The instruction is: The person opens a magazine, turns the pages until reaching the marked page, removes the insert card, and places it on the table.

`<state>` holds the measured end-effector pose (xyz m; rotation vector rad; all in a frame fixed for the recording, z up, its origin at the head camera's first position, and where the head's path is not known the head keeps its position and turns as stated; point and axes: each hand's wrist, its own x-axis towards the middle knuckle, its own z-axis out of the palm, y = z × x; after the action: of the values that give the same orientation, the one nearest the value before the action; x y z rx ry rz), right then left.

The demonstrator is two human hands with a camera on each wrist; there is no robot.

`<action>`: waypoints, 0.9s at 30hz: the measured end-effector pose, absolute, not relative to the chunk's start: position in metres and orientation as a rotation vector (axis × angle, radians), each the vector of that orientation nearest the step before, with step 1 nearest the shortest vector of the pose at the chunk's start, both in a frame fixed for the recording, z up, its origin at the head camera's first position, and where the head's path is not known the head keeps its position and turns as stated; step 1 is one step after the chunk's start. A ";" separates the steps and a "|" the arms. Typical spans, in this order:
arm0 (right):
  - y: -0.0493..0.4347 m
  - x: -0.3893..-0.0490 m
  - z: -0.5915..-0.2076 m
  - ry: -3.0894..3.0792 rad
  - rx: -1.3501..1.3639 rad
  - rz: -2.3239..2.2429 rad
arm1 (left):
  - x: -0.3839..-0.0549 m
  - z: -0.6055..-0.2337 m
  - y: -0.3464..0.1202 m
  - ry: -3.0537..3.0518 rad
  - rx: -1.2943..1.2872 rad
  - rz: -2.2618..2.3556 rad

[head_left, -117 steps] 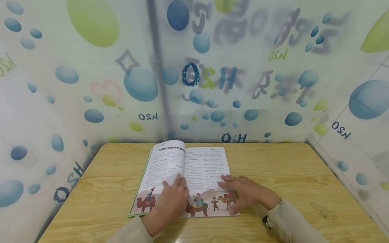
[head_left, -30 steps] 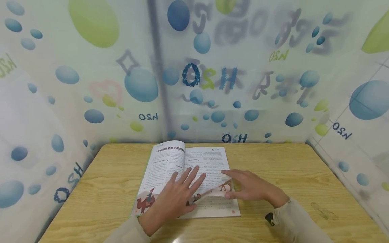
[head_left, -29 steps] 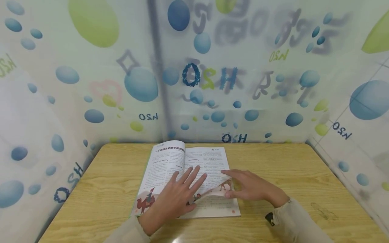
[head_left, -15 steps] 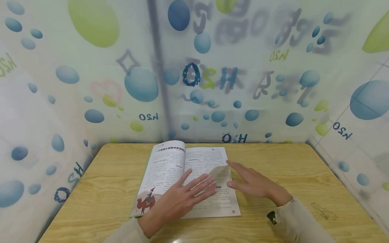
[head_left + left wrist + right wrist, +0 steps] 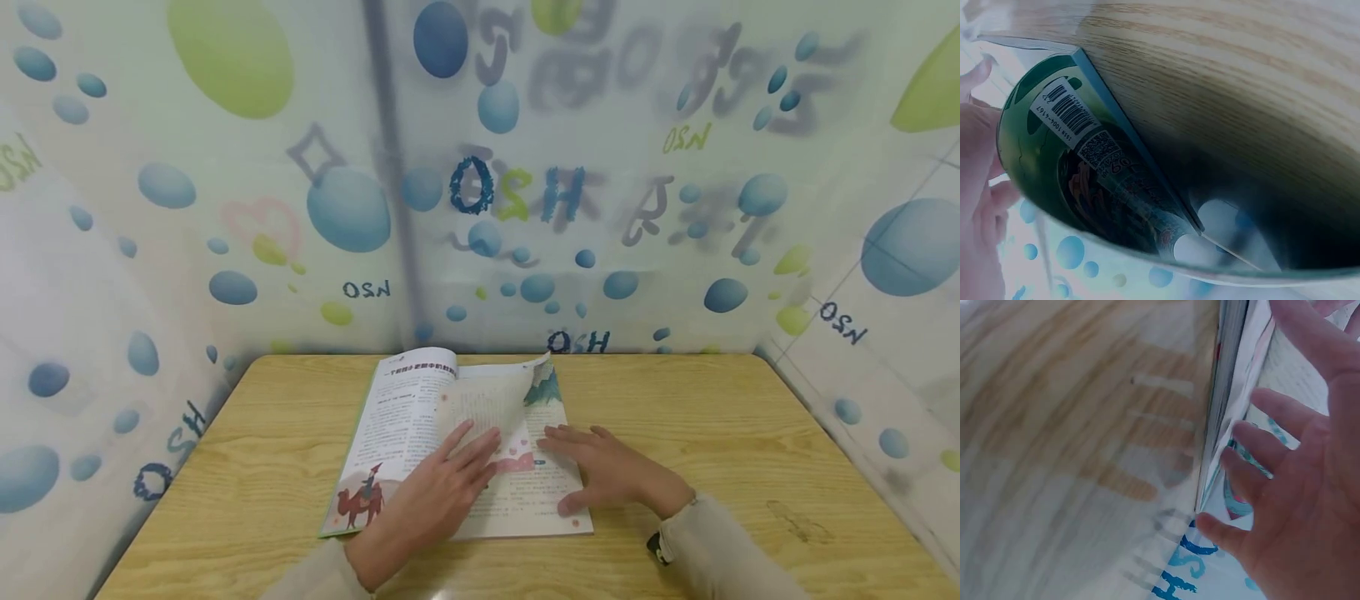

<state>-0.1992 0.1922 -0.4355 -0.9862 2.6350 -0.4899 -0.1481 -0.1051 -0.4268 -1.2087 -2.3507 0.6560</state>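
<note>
An open magazine (image 5: 390, 425) lies on the table, its left page showing a camel and rider. One leaf (image 5: 480, 404) stands curled up over the right half, bent toward the left. My left hand (image 5: 435, 492) has its fingers extended against this leaf, and its palm lies over the lower middle of the magazine. At the right page edge, my right hand (image 5: 615, 471) touches the paper with spread fingers. The left wrist view shows the green back cover (image 5: 1029, 137) with a barcode, bowed up from the table. Stacked page edges (image 5: 1229, 381) run beside my right fingers in the right wrist view.
The wooden table (image 5: 697, 417) extends on both sides of the magazine. Translucent curtains (image 5: 645, 125) with blue and green drops and "H2O" print stand behind and at both sides. A dark mark (image 5: 798, 521) is on the table at right.
The camel leaf on the right lifted and went over leftward, uncovering other text. Now another leaf is curled up under my left hand. My right hand moved back slightly, then down onto the right page edge.
</note>
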 end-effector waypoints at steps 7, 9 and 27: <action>0.190 -0.201 -0.439 2.612 -0.956 -0.462 | -0.149 -0.424 -0.105 -2.470 -1.134 0.704; 0.189 -0.201 -0.437 2.615 -0.957 -0.452 | -0.150 -0.424 -0.106 -2.490 -1.113 0.695; 0.188 -0.198 -0.438 2.614 -0.936 -0.457 | -0.149 -0.427 -0.114 -2.641 -0.892 0.552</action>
<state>-0.1983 0.1883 -0.4379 -0.9360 2.6143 -0.4573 -0.1488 -0.1140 -0.4275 -0.8921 -2.6411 0.5518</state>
